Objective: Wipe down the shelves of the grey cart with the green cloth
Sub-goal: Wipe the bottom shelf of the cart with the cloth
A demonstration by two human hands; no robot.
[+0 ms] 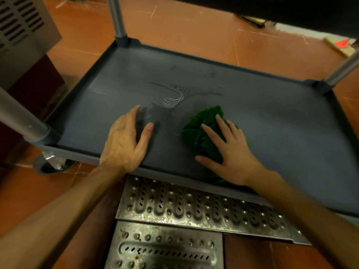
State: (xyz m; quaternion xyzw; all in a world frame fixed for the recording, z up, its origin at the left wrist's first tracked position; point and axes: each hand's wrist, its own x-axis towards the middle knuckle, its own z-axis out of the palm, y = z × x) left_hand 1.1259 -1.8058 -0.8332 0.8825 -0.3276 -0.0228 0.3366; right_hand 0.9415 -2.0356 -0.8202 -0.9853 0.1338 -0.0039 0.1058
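The grey cart's lower shelf [272, 121] fills the middle of the head view, with a raised rim all round. A crumpled green cloth [202, 131] lies on it near the front edge. My right hand [231, 152] presses flat on the cloth with straight, spread fingers. My left hand [124, 140] rests flat on the bare shelf to the left of the cloth, fingers straight. A wet smear [171, 96] with streaks shows on the shelf just beyond both hands.
Grey metal posts stand at the shelf corners: back left [117, 16], back right [342, 70], front left [17, 115]. A dark upper shelf [252, 6] overhangs at the top. Perforated steel drain grates [184, 208] lie in the orange tiled floor below me. A vented metal appliance [21, 32] stands left.
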